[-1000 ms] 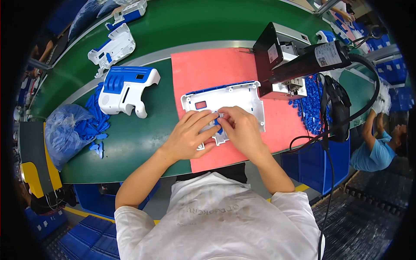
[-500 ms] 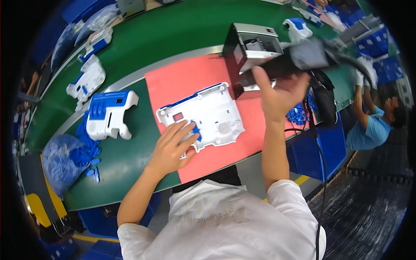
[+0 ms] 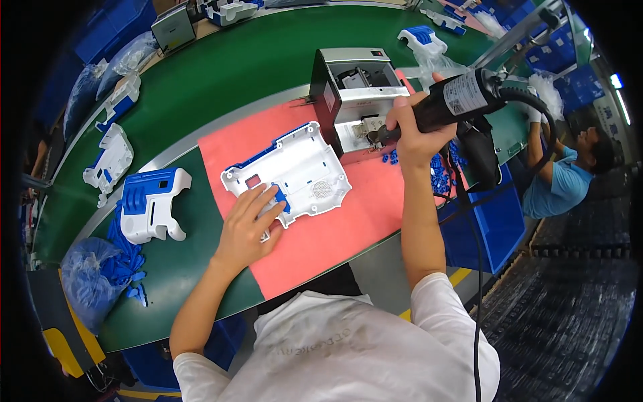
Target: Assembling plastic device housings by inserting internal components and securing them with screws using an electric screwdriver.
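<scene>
A white plastic housing (image 3: 301, 167) with blue trim lies inner side up on the pink mat. My left hand (image 3: 246, 231) grips its near left part, fingertips on a small blue plastic piece (image 3: 282, 199) inside it and thumb by the near edge. My right hand (image 3: 422, 134) is wrapped round a black electric screwdriver (image 3: 455, 104), held sideways. The tool's nose is at the front opening of a black and silver screw feeder (image 3: 362, 90); whether the bit touches a screw cannot be made out.
A blue-and-white housing (image 3: 153, 204) stands at left, beside a bag of blue pieces (image 3: 94, 281). More housings (image 3: 110, 157) sit on the green belt (image 3: 248, 67). Small blue parts (image 3: 440, 174) and a black pouch (image 3: 479, 157) are at right. A co-worker (image 3: 566, 171) is at far right.
My right hand has brought the screwdriver to the screw feeder's front opening. The whole view has shifted; my left hand stays on the housing.
</scene>
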Demonstrator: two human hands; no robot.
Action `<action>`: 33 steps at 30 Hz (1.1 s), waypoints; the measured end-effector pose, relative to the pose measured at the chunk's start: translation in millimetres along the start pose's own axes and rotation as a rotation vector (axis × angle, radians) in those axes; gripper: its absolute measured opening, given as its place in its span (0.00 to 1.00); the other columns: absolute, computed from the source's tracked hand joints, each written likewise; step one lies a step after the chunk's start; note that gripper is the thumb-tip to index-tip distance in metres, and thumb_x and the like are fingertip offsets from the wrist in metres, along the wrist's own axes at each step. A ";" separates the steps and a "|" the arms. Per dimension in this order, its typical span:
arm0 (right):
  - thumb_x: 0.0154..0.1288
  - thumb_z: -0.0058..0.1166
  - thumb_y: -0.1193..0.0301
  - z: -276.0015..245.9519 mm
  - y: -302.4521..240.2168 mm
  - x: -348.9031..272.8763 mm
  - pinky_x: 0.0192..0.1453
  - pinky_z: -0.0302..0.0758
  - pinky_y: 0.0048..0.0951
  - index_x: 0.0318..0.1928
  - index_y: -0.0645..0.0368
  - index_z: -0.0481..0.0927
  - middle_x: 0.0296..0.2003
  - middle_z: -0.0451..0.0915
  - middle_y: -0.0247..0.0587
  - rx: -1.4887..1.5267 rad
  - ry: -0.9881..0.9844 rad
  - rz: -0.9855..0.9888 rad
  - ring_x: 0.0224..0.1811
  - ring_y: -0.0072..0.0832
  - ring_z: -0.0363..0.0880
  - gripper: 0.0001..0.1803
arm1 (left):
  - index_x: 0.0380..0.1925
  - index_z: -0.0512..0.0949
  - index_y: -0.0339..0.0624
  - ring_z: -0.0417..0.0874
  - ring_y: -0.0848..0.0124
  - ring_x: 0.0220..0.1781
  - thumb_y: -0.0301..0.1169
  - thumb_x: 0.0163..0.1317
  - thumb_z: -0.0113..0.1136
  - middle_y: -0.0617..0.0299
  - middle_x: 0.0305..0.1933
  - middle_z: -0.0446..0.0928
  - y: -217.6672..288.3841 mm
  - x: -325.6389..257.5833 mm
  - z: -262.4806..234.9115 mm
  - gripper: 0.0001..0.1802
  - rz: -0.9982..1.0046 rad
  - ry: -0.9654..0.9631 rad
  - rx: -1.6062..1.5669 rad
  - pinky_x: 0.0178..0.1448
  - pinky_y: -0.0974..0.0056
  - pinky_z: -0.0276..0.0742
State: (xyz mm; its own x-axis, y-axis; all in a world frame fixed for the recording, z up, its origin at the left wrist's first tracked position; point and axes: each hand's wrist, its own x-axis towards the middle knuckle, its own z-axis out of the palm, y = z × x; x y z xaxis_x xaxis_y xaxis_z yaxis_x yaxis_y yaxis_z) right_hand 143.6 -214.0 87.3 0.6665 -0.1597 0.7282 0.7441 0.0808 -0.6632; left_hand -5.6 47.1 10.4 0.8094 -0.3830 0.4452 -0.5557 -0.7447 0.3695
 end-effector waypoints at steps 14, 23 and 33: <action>0.57 0.55 0.86 111.8 -25.7 -61.3 0.24 0.72 0.24 0.60 0.70 0.57 0.21 0.74 0.36 0.248 -0.209 0.189 0.17 0.21 0.72 0.31 | 0.47 0.80 0.44 0.71 0.53 0.65 0.31 0.44 0.71 0.58 0.62 0.73 -10.2 -12.7 4.6 0.25 0.008 0.032 -0.031 0.64 0.50 0.73; 0.58 0.51 0.85 133.6 -18.6 -76.1 0.23 0.73 0.27 0.60 0.66 0.55 0.19 0.74 0.38 0.294 -0.243 0.267 0.15 0.23 0.71 0.30 | 0.46 0.81 0.42 0.71 0.53 0.65 0.33 0.45 0.71 0.56 0.61 0.74 -9.3 -15.2 1.4 0.24 -0.020 0.033 -0.068 0.67 0.48 0.70; 0.56 0.50 0.88 134.3 -6.2 -80.6 0.23 0.73 0.26 0.58 0.65 0.56 0.19 0.72 0.37 0.244 -0.311 0.233 0.15 0.23 0.71 0.29 | 0.45 0.81 0.41 0.71 0.55 0.64 0.37 0.51 0.68 0.56 0.60 0.74 -9.6 -15.9 4.7 0.21 -0.020 0.027 -0.069 0.69 0.48 0.66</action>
State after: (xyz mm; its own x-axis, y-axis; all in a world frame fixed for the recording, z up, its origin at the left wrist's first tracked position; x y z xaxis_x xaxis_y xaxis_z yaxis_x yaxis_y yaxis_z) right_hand 91.5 -69.5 55.9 0.7723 0.1901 0.6061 0.5367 0.3152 -0.7827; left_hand -12.2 57.8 -4.1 0.8156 -0.3532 0.4584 -0.5520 -0.7124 0.4332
